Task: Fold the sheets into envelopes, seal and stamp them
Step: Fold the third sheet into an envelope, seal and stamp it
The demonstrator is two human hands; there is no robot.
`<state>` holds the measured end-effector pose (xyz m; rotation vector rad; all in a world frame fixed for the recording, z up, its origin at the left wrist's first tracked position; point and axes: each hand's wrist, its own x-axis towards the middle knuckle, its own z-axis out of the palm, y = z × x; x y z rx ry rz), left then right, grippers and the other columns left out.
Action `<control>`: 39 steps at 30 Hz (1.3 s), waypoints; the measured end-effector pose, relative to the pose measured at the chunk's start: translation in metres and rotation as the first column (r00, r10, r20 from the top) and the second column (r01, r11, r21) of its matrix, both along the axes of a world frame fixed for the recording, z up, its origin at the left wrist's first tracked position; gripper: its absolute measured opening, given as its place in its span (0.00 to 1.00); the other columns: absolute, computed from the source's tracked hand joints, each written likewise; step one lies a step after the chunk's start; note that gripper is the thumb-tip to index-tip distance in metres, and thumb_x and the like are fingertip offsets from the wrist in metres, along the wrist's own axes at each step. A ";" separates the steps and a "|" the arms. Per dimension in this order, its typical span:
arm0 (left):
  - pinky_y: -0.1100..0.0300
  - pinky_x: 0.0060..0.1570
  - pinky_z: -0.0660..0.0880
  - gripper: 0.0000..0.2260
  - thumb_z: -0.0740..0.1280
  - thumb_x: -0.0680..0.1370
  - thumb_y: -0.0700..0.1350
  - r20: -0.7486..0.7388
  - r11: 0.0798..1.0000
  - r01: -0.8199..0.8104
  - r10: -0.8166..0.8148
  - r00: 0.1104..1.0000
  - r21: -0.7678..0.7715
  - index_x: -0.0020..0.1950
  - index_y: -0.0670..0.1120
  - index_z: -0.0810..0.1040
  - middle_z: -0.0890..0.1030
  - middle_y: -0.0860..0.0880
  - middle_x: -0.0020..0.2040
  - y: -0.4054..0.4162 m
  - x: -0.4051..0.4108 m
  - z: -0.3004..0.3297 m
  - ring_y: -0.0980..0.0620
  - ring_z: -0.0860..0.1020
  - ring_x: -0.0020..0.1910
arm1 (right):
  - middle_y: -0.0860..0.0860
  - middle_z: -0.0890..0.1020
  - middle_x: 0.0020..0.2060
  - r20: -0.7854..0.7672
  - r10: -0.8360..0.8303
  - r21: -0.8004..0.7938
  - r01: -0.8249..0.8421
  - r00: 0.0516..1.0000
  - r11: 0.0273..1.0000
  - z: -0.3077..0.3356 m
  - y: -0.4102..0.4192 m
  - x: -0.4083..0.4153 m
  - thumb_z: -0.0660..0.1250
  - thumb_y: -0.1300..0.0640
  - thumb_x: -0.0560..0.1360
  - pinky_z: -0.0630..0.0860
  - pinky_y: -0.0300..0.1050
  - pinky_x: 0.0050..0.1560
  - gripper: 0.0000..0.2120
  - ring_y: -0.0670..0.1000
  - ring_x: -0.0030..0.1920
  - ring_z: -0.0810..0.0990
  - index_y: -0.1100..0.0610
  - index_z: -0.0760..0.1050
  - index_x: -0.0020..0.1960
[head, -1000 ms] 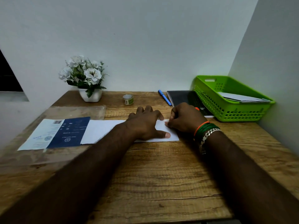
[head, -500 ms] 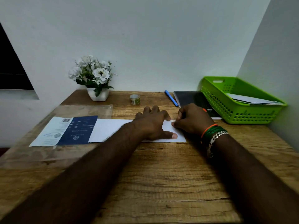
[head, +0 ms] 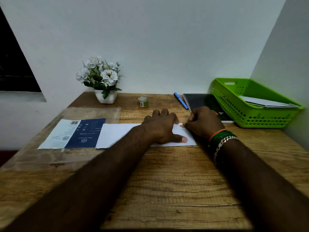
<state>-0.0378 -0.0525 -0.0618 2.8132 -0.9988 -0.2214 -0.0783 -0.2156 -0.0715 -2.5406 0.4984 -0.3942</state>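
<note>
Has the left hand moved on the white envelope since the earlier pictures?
No. The left hand lies flat on the white envelope, its thumb near the same lower edge; only the camera shifted.

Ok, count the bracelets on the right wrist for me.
3: an orange band nearest the hand, a bundle of green bands counted as one behind it, then a silver chain farthest up the right wrist. Others could be hidden underneath.
</note>
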 end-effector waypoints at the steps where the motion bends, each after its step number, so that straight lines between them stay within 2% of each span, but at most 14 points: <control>1: 0.42 0.69 0.63 0.35 0.69 0.73 0.69 -0.002 1.000 0.003 -0.003 1.000 -0.001 0.74 0.56 0.66 0.63 0.48 0.76 0.000 0.000 0.000 0.43 0.60 0.75 | 0.48 0.82 0.34 -0.020 0.010 0.001 -0.010 1.000 1.000 0.001 -0.002 -0.002 0.78 0.54 0.69 0.74 0.42 0.43 0.11 0.50 0.41 0.82 0.53 0.78 0.33; 6: 0.41 0.69 0.63 0.35 0.69 0.73 0.69 -0.006 1.000 0.007 -0.007 1.000 0.007 0.75 0.56 0.66 0.63 0.48 0.76 0.000 0.001 0.001 0.43 0.60 0.75 | 0.50 0.82 0.35 -0.059 0.086 -0.009 -0.086 0.995 0.996 0.009 -0.003 -0.009 0.77 0.56 0.70 0.72 0.42 0.39 0.11 0.49 0.41 0.81 0.54 0.78 0.34; 10: 0.41 0.68 0.64 0.36 0.69 0.72 0.70 -0.001 1.000 0.010 -0.010 1.000 0.008 0.75 0.56 0.66 0.63 0.48 0.75 0.001 0.001 0.001 0.43 0.61 0.75 | 0.51 0.83 0.32 0.003 0.192 0.012 -0.192 0.981 0.981 0.004 0.006 -0.008 0.76 0.59 0.69 0.80 0.50 0.43 0.11 0.50 0.38 0.82 0.54 0.76 0.32; 17: 0.41 0.67 0.64 0.34 0.69 0.71 0.71 0.003 1.000 0.001 -0.001 1.000 -0.009 0.72 0.58 0.67 0.65 0.49 0.74 0.002 0.002 0.000 0.44 0.62 0.74 | 0.48 0.83 0.32 0.089 0.123 0.071 -0.130 0.988 0.989 -0.004 0.006 -0.004 0.77 0.56 0.68 0.80 0.48 0.44 0.08 0.48 0.38 0.82 0.56 0.79 0.34; 20: 0.41 0.67 0.64 0.35 0.71 0.69 0.71 -0.012 0.998 -0.024 0.023 1.000 -0.053 0.71 0.58 0.68 0.66 0.50 0.73 0.002 0.003 0.000 0.45 0.63 0.73 | 0.50 0.82 0.33 0.203 0.035 0.075 -0.051 0.979 0.996 0.002 0.002 -0.002 0.74 0.55 0.72 0.73 0.42 0.40 0.09 0.47 0.38 0.81 0.57 0.79 0.37; 22: 0.40 0.67 0.64 0.35 0.73 0.67 0.70 -0.030 0.995 -0.035 0.032 0.999 -0.096 0.70 0.59 0.68 0.67 0.50 0.73 0.002 0.004 -0.001 0.45 0.65 0.72 | 0.49 0.82 0.35 0.169 0.038 0.058 -0.049 0.985 0.997 0.003 -0.002 -0.001 0.72 0.52 0.75 0.70 0.41 0.42 0.09 0.49 0.40 0.81 0.56 0.80 0.39; 25: 0.39 0.67 0.63 0.36 0.76 0.65 0.69 -0.069 0.984 -0.039 0.028 0.997 -0.176 0.68 0.61 0.69 0.68 0.51 0.72 0.003 0.006 -0.002 0.46 0.65 0.71 | 0.46 0.83 0.39 0.030 0.109 0.039 -0.111 0.994 0.993 -0.001 -0.003 0.002 0.71 0.49 0.76 0.73 0.41 0.46 0.07 0.47 0.45 0.82 0.51 0.82 0.43; 29: 0.38 0.67 0.67 0.36 0.80 0.61 0.66 -0.076 0.953 -0.029 0.007 0.997 -0.301 0.64 0.61 0.68 0.72 0.54 0.69 0.006 0.010 -0.003 0.48 0.68 0.68 | 0.47 0.85 0.39 0.011 0.196 0.134 -0.196 0.981 0.972 0.000 -0.007 0.003 0.72 0.46 0.76 0.78 0.46 0.47 0.10 0.47 0.44 0.82 0.51 0.84 0.42; 31: 0.39 0.65 0.70 0.33 0.80 0.63 0.64 -0.087 0.929 -0.027 -0.006 0.996 -0.368 0.63 0.60 0.69 0.74 0.55 0.63 0.009 0.013 -0.006 0.50 0.71 0.65 | 0.46 0.84 0.34 0.056 0.252 0.205 -0.258 0.966 0.944 0.001 -0.010 0.002 0.74 0.49 0.75 0.78 0.47 0.44 0.11 0.45 0.38 0.81 0.52 0.82 0.37; 33: 0.41 0.63 0.72 0.26 0.78 0.70 0.59 -0.093 0.903 -0.028 -0.013 0.996 -0.428 0.62 0.59 0.70 0.76 0.56 0.57 0.009 0.016 -0.008 0.50 0.74 0.61 | 0.43 0.80 0.28 0.094 0.305 0.302 -0.320 0.948 0.898 0.004 -0.011 -0.001 0.75 0.54 0.75 0.73 0.43 0.38 0.12 0.41 0.31 0.76 0.53 0.78 0.35; 36: 0.51 0.55 0.75 0.15 0.73 0.77 0.50 -0.099 0.850 -0.031 -0.025 0.995 -0.527 0.62 0.55 0.74 0.78 0.54 0.53 0.010 0.020 -0.009 0.53 0.77 0.54 | 0.48 0.82 0.30 0.104 0.360 0.440 -0.368 0.927 0.819 0.008 -0.010 -0.003 0.77 0.57 0.73 0.74 0.40 0.35 0.07 0.44 0.30 0.78 0.56 0.79 0.42; 38: 0.57 0.48 0.73 0.13 0.72 0.78 0.46 -0.099 0.815 -0.024 -0.041 0.994 -0.580 0.61 0.53 0.76 0.78 0.56 0.47 0.011 0.021 -0.010 0.55 0.77 0.49 | 0.50 0.83 0.30 0.105 0.378 0.463 -0.381 0.920 0.800 0.008 -0.009 -0.003 0.77 0.60 0.72 0.75 0.39 0.34 0.06 0.45 0.30 0.79 0.58 0.80 0.44; 39: 0.57 0.47 0.73 0.12 0.72 0.79 0.45 -0.096 0.805 -0.016 -0.051 0.994 -0.593 0.61 0.53 0.76 0.78 0.56 0.46 0.012 0.021 -0.010 0.56 0.77 0.48 | 0.49 0.83 0.29 0.097 0.380 0.462 -0.380 0.920 0.801 0.008 -0.008 -0.003 0.77 0.61 0.72 0.75 0.38 0.33 0.05 0.43 0.29 0.80 0.58 0.81 0.44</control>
